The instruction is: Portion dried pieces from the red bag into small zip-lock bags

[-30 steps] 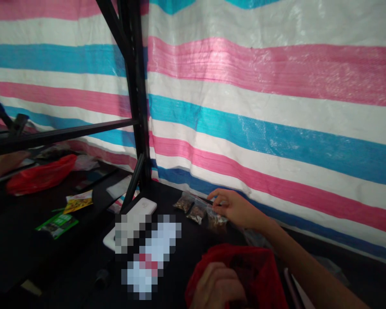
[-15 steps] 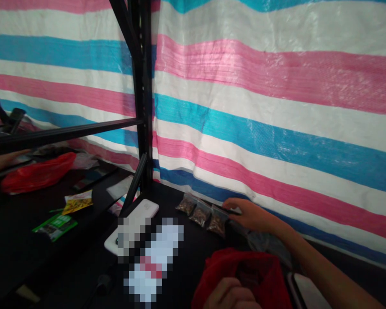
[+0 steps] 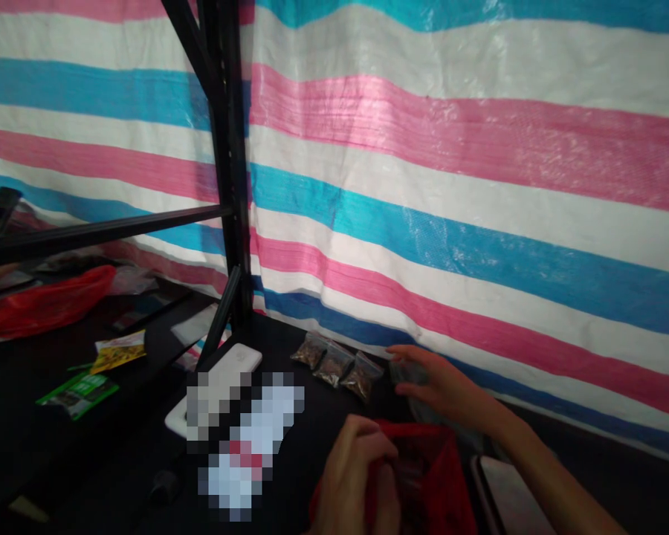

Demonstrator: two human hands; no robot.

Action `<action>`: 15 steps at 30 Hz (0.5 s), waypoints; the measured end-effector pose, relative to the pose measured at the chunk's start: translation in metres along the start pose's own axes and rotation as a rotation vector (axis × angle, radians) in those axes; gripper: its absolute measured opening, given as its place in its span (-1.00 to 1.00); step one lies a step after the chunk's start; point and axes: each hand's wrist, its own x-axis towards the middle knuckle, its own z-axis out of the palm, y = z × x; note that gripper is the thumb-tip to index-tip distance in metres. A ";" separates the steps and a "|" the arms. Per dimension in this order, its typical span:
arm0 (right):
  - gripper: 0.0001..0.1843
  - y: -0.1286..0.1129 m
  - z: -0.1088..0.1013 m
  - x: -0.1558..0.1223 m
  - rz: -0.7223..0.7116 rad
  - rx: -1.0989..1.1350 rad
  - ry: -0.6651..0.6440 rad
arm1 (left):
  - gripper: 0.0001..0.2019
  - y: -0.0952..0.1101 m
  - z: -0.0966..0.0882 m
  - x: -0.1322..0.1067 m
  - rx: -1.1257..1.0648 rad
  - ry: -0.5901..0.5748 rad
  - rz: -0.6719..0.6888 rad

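My left hand is curled over the near-left rim of a red plastic bag, gripping it; the bag's mouth gapes and its contents are too dark to tell. Beyond the bag, my right hand reaches in from the right, thumb and fingers apart. A greyish see-through plastic bag shows between and under those fingers; it appears to lie on the table. Just left of the right hand, three small zip bags of brown bits stand out in a row: a left one, a middle one and a right one.
A white power bank and a blurred-out pale object lie left of the bag. At right is a phone-like object. Green and yellow packets, another red bag and a black frame post are leftward.
My left hand has risen and come forward over the red bag's rim. My right hand's fingers have spread apart from a closer pinch. The view has shifted slightly right.
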 end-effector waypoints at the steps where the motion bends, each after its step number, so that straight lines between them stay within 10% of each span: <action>1: -0.36 -0.005 -0.001 -0.006 -0.002 0.022 0.038 | -0.83 0.001 0.001 0.005 0.004 -0.005 0.000; 8: -0.32 -0.056 0.031 -0.052 -0.038 0.579 0.087 | -0.26 -0.001 0.008 0.028 -0.034 -0.198 -0.124; 15: -0.53 -0.057 0.041 -0.075 -0.069 0.335 0.270 | -0.63 -0.001 -0.001 0.043 -0.273 -0.211 -0.243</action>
